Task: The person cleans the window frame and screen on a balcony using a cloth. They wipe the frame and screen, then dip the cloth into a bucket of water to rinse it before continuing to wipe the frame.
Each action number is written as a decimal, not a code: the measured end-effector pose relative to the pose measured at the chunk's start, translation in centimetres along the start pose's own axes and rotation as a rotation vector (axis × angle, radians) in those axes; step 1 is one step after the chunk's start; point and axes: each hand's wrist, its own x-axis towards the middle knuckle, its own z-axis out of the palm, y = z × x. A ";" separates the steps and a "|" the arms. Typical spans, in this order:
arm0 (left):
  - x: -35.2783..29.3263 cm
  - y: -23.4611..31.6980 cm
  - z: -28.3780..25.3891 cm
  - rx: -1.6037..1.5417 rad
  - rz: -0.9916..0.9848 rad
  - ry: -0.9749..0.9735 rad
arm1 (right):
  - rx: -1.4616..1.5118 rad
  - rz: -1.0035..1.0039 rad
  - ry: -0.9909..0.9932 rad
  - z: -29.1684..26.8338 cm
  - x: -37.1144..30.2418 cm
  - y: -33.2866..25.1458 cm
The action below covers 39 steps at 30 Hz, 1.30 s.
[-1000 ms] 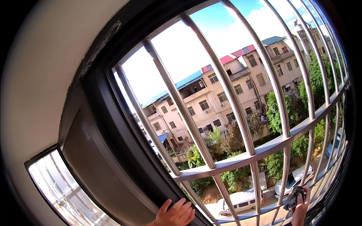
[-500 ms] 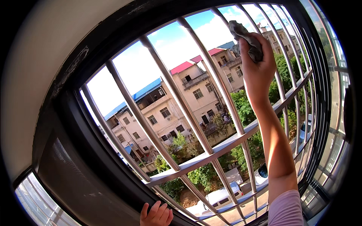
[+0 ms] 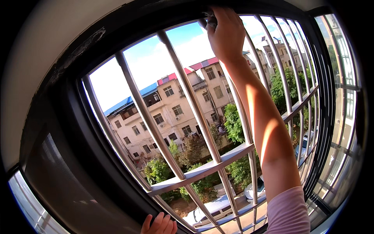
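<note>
My right hand (image 3: 228, 37) is raised to the top of the window, closed around a dark grey cloth (image 3: 211, 21). Most of the cloth is hidden behind the fingers; the part that shows sits by the upper end of a metal bar (image 3: 234, 91), close under the dark window frame (image 3: 134, 22). Down at the lower edge, my left hand (image 3: 160, 225) has its fingers curled over the frame's inner ledge; its palm is out of view.
A grille of upright bars and a flat crossbar (image 3: 200, 171) spans the opening. A dark mesh screen (image 3: 58, 167) lies at left, a glass pane (image 3: 339, 117) at right. Outside are buildings (image 3: 156, 113), trees (image 3: 233, 124) and a white van (image 3: 210, 210).
My right hand has moved up and left with the cloth, from beside the bars to the top of the opening. The left hand keeps its hold, and the view has shifted slightly.
</note>
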 end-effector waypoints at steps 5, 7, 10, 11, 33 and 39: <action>-0.1 -0.2 -0.1 0.016 0.004 -0.009 | -0.085 0.133 -0.067 1.6 -0.3 -5.2; -0.4 -0.3 -0.1 0.002 -0.003 0.010 | 0.066 -0.081 0.145 3.5 -1.5 -8.2; -0.5 -0.4 -0.1 -0.014 0.003 0.017 | 0.268 -0.105 0.100 4.2 -1.7 -15.5; -0.4 -0.4 0.2 -0.026 0.008 0.023 | 0.260 -0.093 0.128 4.3 -1.7 -17.3; -1.1 -1.1 -0.3 -0.031 0.091 0.012 | 0.331 -0.290 -0.128 4.0 -1.6 -24.8; -0.9 -1.3 -0.8 0.087 0.054 0.020 | 0.251 -0.317 -0.122 2.9 -1.3 -22.1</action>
